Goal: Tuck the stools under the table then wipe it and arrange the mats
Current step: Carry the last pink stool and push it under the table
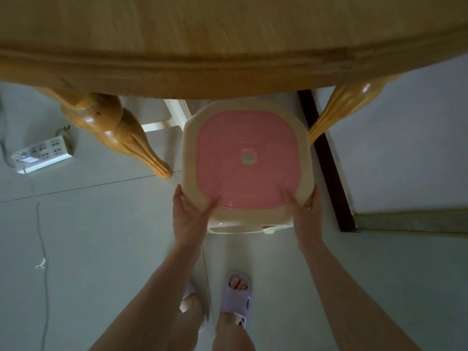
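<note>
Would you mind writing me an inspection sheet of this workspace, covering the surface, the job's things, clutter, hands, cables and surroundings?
Surface: wooden table with a rounded edge; the visible part of its top is bare.
Job's things: cream stool with pink seat between two carved table legs, its far edge just under the table rim; part of another pale frame shows behind it. No mats or cloth seen.
Clutter: nothing seen on the table.
Hands: left hand and right hand grip the stool's near corners.
Cables: white power strip on the floor at left, a thin cord trailing toward the viewer.
Surroundings: pale tiled floor, dark threshold strip at right, lilac slippers.
</note>
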A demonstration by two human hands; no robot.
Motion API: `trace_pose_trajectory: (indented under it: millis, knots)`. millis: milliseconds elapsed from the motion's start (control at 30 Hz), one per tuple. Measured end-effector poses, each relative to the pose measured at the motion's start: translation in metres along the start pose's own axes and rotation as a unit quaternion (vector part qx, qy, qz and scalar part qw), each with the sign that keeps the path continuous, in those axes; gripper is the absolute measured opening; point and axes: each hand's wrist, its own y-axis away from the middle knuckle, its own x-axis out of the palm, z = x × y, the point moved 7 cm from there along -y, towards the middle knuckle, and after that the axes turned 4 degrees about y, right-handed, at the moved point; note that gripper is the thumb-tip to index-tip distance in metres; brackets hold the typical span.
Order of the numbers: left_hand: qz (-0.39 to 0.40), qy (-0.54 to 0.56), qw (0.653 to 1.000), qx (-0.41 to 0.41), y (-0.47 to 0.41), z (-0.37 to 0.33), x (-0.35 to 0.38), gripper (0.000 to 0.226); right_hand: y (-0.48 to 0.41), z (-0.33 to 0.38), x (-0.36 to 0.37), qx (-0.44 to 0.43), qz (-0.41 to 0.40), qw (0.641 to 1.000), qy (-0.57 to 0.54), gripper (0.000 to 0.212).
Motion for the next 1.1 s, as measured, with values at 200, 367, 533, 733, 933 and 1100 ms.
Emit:
trace_pose_trajectory:
  millis: [200, 367, 533, 733, 933, 1100]
  knots:
    - [-0.022, 0.026, 0.999, 0.016, -0.002, -0.002, 0.007, 0.094, -0.017, 0.005, -0.007, -0.014, -0.029, 0.999, -0.024, 0.074]
    - [-0.033, 0.032, 0.999, 0.020, -0.003, -0.007, 0.016, 0.094, -0.032, 0.016, -0.010, -0.018, -0.028, 0.999, -0.008, 0.087]
    - [-0.035, 0.039, 0.998, 0.023, -0.008, -0.010, 0.021, 0.093, -0.043, 0.024, -0.007, -0.026, -0.007, 1.000, -0.006, 0.078]
    - [-0.037, 0.037, 0.998, 0.023, -0.013, -0.015, 0.023, 0.093, -0.049, 0.029, 0.000, -0.029, 0.009, 0.999, -0.037, 0.069]
    - [-0.037, 0.031, 0.999, 0.021, -0.013, -0.016, 0.022, 0.092, -0.052, 0.027, 0.000, -0.032, -0.005, 0.999, -0.026, 0.074]
    - [-0.029, 0.022, 0.999, 0.020, -0.013, -0.016, 0.022, 0.094, -0.053, 0.027, -0.001, -0.040, -0.010, 0.999, 0.001, 0.077]
